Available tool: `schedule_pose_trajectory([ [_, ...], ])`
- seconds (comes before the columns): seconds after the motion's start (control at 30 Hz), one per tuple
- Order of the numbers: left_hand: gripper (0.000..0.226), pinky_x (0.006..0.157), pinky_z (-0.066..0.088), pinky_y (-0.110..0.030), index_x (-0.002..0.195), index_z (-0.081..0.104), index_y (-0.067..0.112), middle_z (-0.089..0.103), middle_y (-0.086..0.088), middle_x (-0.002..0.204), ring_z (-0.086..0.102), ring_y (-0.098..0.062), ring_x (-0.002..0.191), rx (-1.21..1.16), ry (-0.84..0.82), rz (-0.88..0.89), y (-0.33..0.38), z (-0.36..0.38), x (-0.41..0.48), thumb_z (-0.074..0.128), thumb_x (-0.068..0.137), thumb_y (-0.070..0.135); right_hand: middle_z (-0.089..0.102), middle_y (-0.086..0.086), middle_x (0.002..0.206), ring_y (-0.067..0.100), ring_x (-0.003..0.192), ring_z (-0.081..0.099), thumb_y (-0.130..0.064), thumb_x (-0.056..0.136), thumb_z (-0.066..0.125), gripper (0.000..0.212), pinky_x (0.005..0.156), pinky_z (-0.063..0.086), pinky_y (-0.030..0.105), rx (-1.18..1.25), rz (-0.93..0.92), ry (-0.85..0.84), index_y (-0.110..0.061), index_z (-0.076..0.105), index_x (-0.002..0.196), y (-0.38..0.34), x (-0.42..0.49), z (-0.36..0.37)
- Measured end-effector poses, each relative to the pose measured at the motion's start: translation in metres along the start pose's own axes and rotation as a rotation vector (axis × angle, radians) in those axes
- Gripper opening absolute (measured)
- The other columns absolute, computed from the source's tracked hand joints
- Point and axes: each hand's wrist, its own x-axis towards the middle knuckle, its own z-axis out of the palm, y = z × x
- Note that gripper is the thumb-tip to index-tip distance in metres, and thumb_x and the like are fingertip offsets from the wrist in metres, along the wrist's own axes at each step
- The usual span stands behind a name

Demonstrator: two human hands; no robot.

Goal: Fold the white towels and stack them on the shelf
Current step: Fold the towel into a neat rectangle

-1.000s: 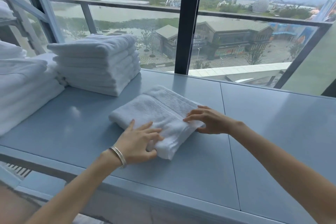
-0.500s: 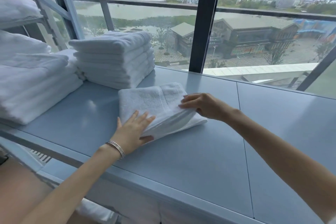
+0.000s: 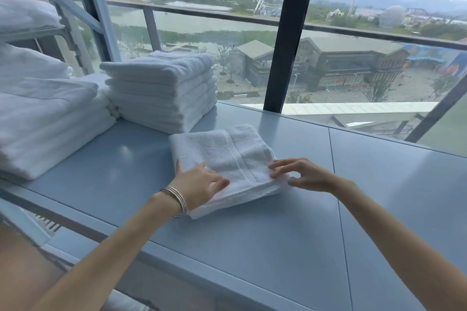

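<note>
Currently on the counter: a folded white towel is laid flat on the grey-blue counter, near its middle, with a woven band running across its top.
Left grip: the left grip is laid flat on the towel's near left corner, with the fingers stretched out and spread; nothing is clasped.
Right grip: the right grip is set at the towel's right edge, with the fingers loosely bent and their tips touching the top layer. The thumb is held just beside the edge, and nothing is pinched.
Wrist: thin silver bangles are worn on the left wrist.
Small stack: a neat stack of folded towels is seen behind the towel, towards the window and apart from it.
Large stack: a broader pile of towels is placed at the counter's left end.
Shelf: more white linen is kept on a rack shelf at the upper left.
Window: a dark upright post is seen behind the counter.
</note>
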Motion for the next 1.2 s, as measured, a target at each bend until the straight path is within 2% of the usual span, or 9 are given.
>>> schedule_pose_trajectory([
  [0.07, 0.040, 0.108, 0.002, -0.065, 0.135, 0.040, 0.041, 0.038, 0.012, 0.144, 0.014, -0.010, 0.143, 0.014, 0.123, -0.004, -0.002, 0.000, 0.010, 0.024, 0.099, 0.047, 0.060, -0.001, 0.124, 0.015, 0.118, 0.052, -0.007, 0.082, 0.054, 0.030, 0.102, 0.039, 0.032, -0.114, -0.009, 0.163, -0.017, 0.072, 0.103, -0.008, 0.010, -0.004],
  [0.17, 0.055, 0.106, -0.005, -0.068, 0.144, 0.012, 0.047, 0.003, 0.014, 0.157, -0.002, -0.015, 0.145, 0.112, 0.052, 0.000, 0.003, 0.019, 0.018, 0.008, 0.090, 0.061, 0.062, 0.006, 0.122, 0.024, 0.113, 0.056, -0.002, 0.088, 0.054, 0.028, 0.096, 0.046, 0.040, -0.223, -0.056, 0.364, -0.013, 0.069, 0.108, -0.026, 0.034, 0.012],
  [0.3, 0.087, 0.103, -0.010, -0.069, 0.145, -0.006, 0.045, -0.011, 0.015, 0.156, -0.014, -0.024, 0.143, 0.157, 0.095, -0.039, 0.010, 0.038, 0.024, -0.019, 0.061, 0.065, 0.046, 0.008, 0.141, 0.023, 0.133, 0.039, -0.015, 0.098, 0.041, 0.036, 0.110, 0.029, 0.036, -0.277, -0.118, 0.260, -0.013, 0.051, 0.132, -0.050, 0.064, 0.044],
  [0.43, 0.096, 0.106, -0.016, -0.064, 0.149, -0.005, 0.029, -0.018, 0.003, 0.156, -0.024, -0.033, 0.140, 0.145, 0.081, -0.153, 0.015, 0.044, 0.023, -0.013, 0.063, 0.071, 0.011, 0.002, 0.157, 0.018, 0.144, 0.006, -0.036, 0.102, 0.019, 0.047, 0.117, 0.001, 0.042, -0.432, 0.226, 0.112, -0.027, 0.019, 0.147, -0.035, 0.082, 0.047],
  [0.6, 0.061, 0.104, -0.014, -0.065, 0.144, 0.005, 0.047, -0.016, -0.002, 0.156, -0.023, -0.041, 0.138, 0.107, 0.036, -0.170, 0.020, 0.038, 0.015, 0.019, 0.089, 0.067, 0.027, 0.012, 0.150, 0.034, 0.139, 0.018, -0.032, 0.100, 0.020, 0.046, 0.113, 0.004, 0.056, -0.547, 0.558, 0.093, -0.022, 0.027, 0.144, -0.029, 0.089, 0.021],
  [0.77, 0.062, 0.108, -0.002, -0.062, 0.147, 0.008, 0.038, -0.006, -0.012, 0.157, -0.006, -0.042, 0.140, 0.156, -0.006, -0.238, 0.043, 0.037, 0.007, 0.020, 0.092, 0.063, 0.025, 0.006, 0.152, 0.028, 0.139, 0.020, -0.032, 0.100, 0.023, 0.044, 0.112, 0.015, 0.048, -0.462, 0.331, 0.123, -0.022, 0.030, 0.142, -0.055, 0.089, 0.046],
  [0.93, 0.037, 0.094, 0.040, -0.033, 0.119, 0.057, 0.023, 0.058, -0.004, 0.123, 0.052, -0.026, 0.115, -0.014, 0.158, -0.116, 0.010, 0.002, -0.012, 0.033, 0.096, 0.040, -0.001, -0.012, 0.156, 0.020, 0.144, -0.011, -0.058, 0.092, 0.000, 0.050, 0.115, -0.009, 0.045, -0.443, 0.135, -0.034, -0.050, 0.004, 0.141, -0.047, 0.086, 0.051],
  [1.03, 0.048, 0.109, 0.028, -0.032, 0.134, 0.047, 0.027, 0.044, 0.003, 0.142, 0.035, -0.016, 0.134, 0.012, 0.273, 0.021, -0.034, -0.006, -0.006, 0.024, 0.094, 0.040, -0.004, -0.020, 0.154, 0.014, 0.142, -0.015, -0.073, 0.066, -0.026, 0.074, 0.116, -0.011, 0.042, -0.457, -0.018, -0.062, -0.056, -0.005, 0.135, -0.052, 0.092, 0.056],
  [1.2, 0.050, 0.114, -0.004, -0.044, 0.148, 0.009, 0.035, 0.000, 0.011, 0.157, -0.005, -0.008, 0.144, 0.141, 0.044, 0.039, -0.091, 0.009, -0.005, 0.021, 0.100, 0.042, 0.000, -0.021, 0.153, 0.009, 0.142, -0.012, -0.066, 0.078, -0.021, 0.069, 0.114, -0.015, 0.035, -0.462, -0.153, -0.030, -0.048, 0.002, 0.141, -0.080, 0.107, 0.078],
])
